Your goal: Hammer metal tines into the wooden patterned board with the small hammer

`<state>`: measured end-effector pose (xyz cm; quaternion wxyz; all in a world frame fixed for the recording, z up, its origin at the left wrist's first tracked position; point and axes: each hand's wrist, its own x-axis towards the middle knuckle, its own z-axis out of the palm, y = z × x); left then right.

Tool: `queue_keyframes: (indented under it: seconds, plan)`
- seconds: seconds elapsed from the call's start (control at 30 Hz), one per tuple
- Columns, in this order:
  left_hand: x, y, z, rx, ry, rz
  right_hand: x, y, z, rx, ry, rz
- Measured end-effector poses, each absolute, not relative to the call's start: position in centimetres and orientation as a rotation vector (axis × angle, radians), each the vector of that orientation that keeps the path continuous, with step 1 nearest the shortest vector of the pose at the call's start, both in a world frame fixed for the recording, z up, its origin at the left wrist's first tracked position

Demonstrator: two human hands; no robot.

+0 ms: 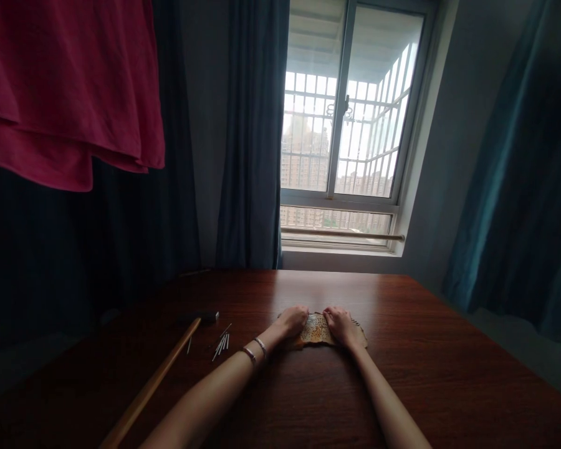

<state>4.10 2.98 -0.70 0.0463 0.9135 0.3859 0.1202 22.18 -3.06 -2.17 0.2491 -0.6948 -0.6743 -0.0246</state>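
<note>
A flat tan piece with dark speckles and uneven edges (316,330) lies on the table; I cannot tell its material. My left hand (294,321) is closed on its far left part, the fingers curled at the edge. On the right side, my right hand (340,325) grips the same piece, its fingertips near the far edge. Both hands cover parts of it. Left of my left hand are several thin metal nails (221,345) in a loose bunch. Beyond them rests a hammer (168,362) with a long wooden handle and a dark head.
The dark reddish wooden table (449,374) reaches back to a wall under a barred window (355,125). Dark blue curtains (252,125) hang beside the window. A pink cloth (75,87) hangs at the upper left, above table height.
</note>
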Motion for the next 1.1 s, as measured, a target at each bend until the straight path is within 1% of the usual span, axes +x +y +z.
queue_keyframes:
  seconds: [0.13, 0.23, 0.5, 0.6, 0.67, 0.87, 0.97, 1.1]
  plan:
    - [4.0, 3.0, -0.9, 2.807, 1.260, 0.480, 21.9, -3.4, -2.3, -1.907, -1.818, -0.145]
    - [3.9, 3.2, -1.2, 2.704, 1.393, 0.554, 21.8, -3.4, -2.3, -1.924, -1.802, -0.182]
    - [3.6, 2.9, -1.0, 2.570, 1.483, 0.610, 21.3, -3.6, -2.2, -1.876, -1.726, -0.282]
    - [3.6, 2.6, -0.9, 2.604, 1.525, 0.665, 21.1, -3.5, -2.5, -1.819, -1.738, -0.250]
    - [3.5, 2.2, -0.7, 2.666, 1.523, 0.764, 21.2, -3.3, -2.8, -1.791, -1.729, -0.221]
    - [2.3, 0.3, 0.6, 2.746, 1.374, 0.972, 21.9, -2.5, -3.7, -1.725, -1.649, -0.120]
    - [0.1, -0.2, 2.1, 2.641, 1.399, 0.939, 22.2, -2.3, -3.9, -1.698, -1.596, -0.062]
    - [-5.9, 0.5, 4.8, 2.561, 1.402, 0.689, 22.5, -2.1, -3.3, -1.649, -1.516, -0.010]
